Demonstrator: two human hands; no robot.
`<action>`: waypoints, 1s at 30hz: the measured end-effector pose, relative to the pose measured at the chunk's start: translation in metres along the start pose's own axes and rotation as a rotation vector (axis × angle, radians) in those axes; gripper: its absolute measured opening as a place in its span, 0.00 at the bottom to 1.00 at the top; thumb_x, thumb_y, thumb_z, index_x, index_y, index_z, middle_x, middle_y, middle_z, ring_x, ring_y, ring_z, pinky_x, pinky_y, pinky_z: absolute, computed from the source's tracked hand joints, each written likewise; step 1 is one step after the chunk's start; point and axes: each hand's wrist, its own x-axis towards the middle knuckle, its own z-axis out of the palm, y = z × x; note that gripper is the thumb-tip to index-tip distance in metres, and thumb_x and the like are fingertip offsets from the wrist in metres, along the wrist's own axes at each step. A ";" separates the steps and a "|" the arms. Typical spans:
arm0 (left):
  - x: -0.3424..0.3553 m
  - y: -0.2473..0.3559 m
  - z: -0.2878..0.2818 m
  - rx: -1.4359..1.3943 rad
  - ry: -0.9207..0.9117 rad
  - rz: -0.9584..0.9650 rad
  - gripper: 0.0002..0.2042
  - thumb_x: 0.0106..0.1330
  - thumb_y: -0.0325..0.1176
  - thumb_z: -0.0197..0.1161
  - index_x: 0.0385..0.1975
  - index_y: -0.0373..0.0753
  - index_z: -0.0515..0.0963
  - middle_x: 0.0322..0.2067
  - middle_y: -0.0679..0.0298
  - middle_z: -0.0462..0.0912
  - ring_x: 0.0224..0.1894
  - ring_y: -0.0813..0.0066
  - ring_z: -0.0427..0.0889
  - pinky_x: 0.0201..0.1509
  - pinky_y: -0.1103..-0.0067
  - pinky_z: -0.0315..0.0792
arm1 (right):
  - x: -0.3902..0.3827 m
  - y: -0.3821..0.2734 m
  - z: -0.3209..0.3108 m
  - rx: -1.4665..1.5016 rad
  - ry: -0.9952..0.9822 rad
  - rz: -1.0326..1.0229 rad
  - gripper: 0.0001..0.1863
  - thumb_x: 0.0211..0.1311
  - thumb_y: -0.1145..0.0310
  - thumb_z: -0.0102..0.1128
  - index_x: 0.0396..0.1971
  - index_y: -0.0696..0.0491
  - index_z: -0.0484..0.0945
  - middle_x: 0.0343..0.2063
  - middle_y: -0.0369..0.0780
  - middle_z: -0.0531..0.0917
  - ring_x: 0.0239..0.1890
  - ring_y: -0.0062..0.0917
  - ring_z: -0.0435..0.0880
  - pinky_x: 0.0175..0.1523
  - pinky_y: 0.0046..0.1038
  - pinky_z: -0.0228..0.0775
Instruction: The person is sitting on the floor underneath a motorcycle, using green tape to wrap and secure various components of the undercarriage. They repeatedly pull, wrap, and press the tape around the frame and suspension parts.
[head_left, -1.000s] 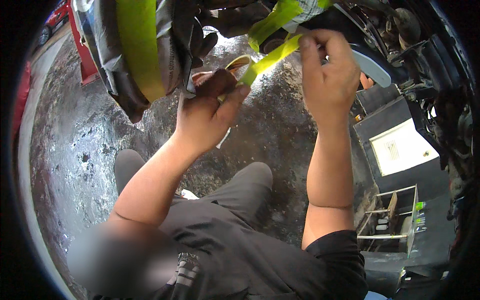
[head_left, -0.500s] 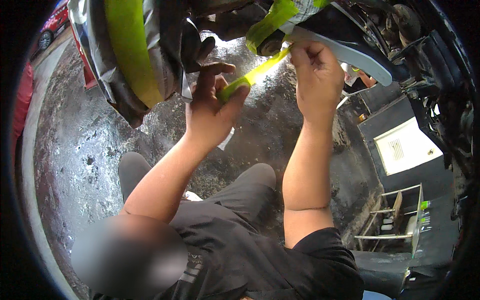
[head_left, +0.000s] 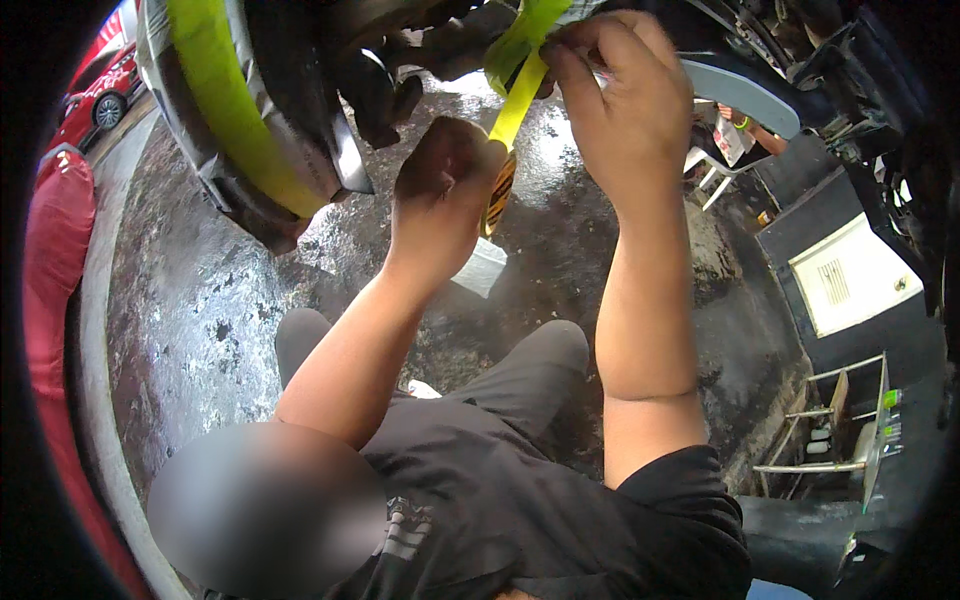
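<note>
Your right hand (head_left: 620,110) pinches the yellow strap (head_left: 517,105) at its top; your left hand (head_left: 445,195) grips it just below. A yellow-banded wheel (head_left: 235,120) hangs left, above the wet floor (head_left: 200,320).

Glossy yellow-green tape (head_left: 520,95) looks like smooth plastic; the concrete floor (head_left: 200,300) is rough, wet-shiny and stained.

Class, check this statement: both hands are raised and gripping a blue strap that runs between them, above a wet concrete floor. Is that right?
Not quite: the strap is yellow-green, not blue. The head view shows the left hand and the right hand both raised and gripping it, above the wet concrete floor.
</note>
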 end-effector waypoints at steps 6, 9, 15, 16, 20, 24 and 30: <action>0.013 -0.012 0.008 0.074 0.132 0.043 0.07 0.75 0.36 0.63 0.40 0.40 0.77 0.31 0.72 0.76 0.31 0.86 0.70 0.35 0.81 0.64 | 0.013 -0.013 -0.005 -0.246 -0.070 -0.056 0.08 0.50 0.77 0.65 0.32 0.58 0.84 0.40 0.49 0.81 0.44 0.48 0.81 0.50 0.43 0.74; 0.024 -0.021 0.004 0.051 0.105 0.036 0.08 0.74 0.38 0.63 0.39 0.41 0.78 0.30 0.71 0.77 0.31 0.85 0.71 0.35 0.80 0.65 | 0.017 -0.014 -0.003 -0.217 -0.050 -0.089 0.07 0.48 0.79 0.64 0.30 0.58 0.84 0.38 0.50 0.82 0.43 0.49 0.81 0.50 0.45 0.74; 0.028 -0.018 0.007 0.011 0.097 0.006 0.09 0.74 0.39 0.62 0.39 0.40 0.79 0.31 0.69 0.78 0.31 0.82 0.74 0.37 0.79 0.68 | 0.023 -0.005 -0.007 -0.304 -0.152 -0.156 0.07 0.50 0.77 0.63 0.31 0.55 0.84 0.35 0.48 0.84 0.43 0.47 0.82 0.51 0.43 0.74; 0.027 -0.015 0.007 0.028 0.099 0.023 0.10 0.74 0.40 0.61 0.39 0.39 0.79 0.31 0.68 0.78 0.32 0.81 0.75 0.37 0.78 0.68 | 0.023 -0.003 -0.007 -0.319 -0.162 -0.194 0.07 0.51 0.77 0.63 0.32 0.55 0.84 0.34 0.48 0.84 0.43 0.46 0.82 0.51 0.42 0.75; 0.029 -0.013 0.007 0.126 0.106 0.117 0.11 0.74 0.40 0.60 0.40 0.37 0.79 0.33 0.64 0.79 0.35 0.75 0.77 0.41 0.75 0.71 | 0.020 0.004 0.001 0.002 -0.162 -0.043 0.06 0.54 0.75 0.64 0.33 0.54 0.84 0.35 0.46 0.86 0.41 0.44 0.84 0.52 0.38 0.75; 0.032 -0.017 0.005 0.133 0.121 0.162 0.13 0.72 0.41 0.64 0.40 0.36 0.80 0.34 0.55 0.84 0.39 0.56 0.83 0.47 0.65 0.73 | 0.026 0.009 0.005 -0.092 -0.090 -0.221 0.06 0.55 0.75 0.65 0.34 0.55 0.84 0.34 0.44 0.86 0.40 0.42 0.84 0.52 0.37 0.75; 0.040 -0.040 0.005 0.515 0.169 0.541 0.12 0.74 0.40 0.62 0.42 0.36 0.80 0.41 0.55 0.81 0.46 0.54 0.79 0.54 0.62 0.70 | 0.027 0.019 0.006 -0.206 -0.087 -0.288 0.05 0.57 0.74 0.64 0.33 0.55 0.84 0.32 0.45 0.86 0.38 0.42 0.83 0.52 0.36 0.75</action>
